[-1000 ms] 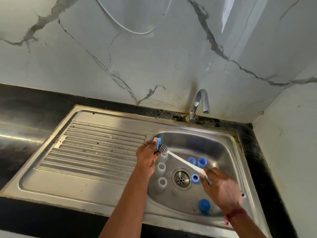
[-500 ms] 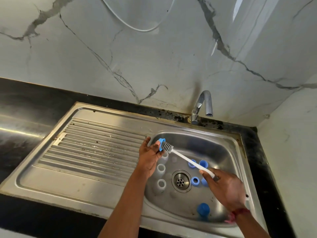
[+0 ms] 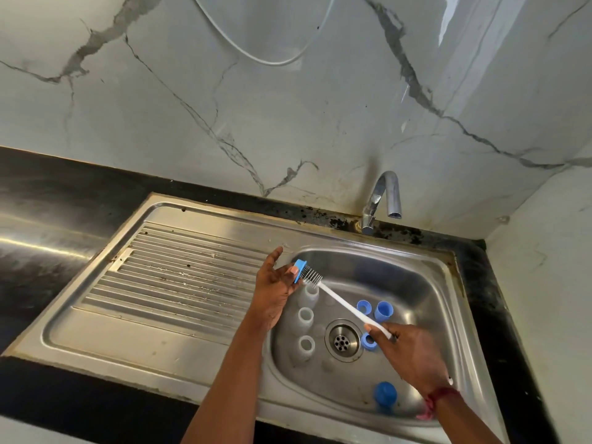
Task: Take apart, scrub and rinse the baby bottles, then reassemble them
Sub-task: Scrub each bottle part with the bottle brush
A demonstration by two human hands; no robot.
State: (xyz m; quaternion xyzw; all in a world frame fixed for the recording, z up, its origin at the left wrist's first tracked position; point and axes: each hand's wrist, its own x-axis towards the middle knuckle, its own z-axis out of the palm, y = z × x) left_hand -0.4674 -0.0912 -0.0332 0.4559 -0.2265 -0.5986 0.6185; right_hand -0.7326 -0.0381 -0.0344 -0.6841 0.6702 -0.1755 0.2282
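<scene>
Scrubbing under way: above the sink's [image 3: 416,277] far-left corner, the left hand [image 3: 274,286] pinches a blue collar [image 3: 299,271] while the right hand [image 3: 413,357] grips the bottle brush [image 3: 339,299], bristles against it. Rinsing likely comes next.

veined marble wall [image 3: 288,116], black counter [image 3: 64,200], steel sink [image 3: 153,341].

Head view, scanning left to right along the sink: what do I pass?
Ribbed drainboard → left hand pinching the blue ring → three clear bottles → drain → right hand gripping the brush handle.
</scene>
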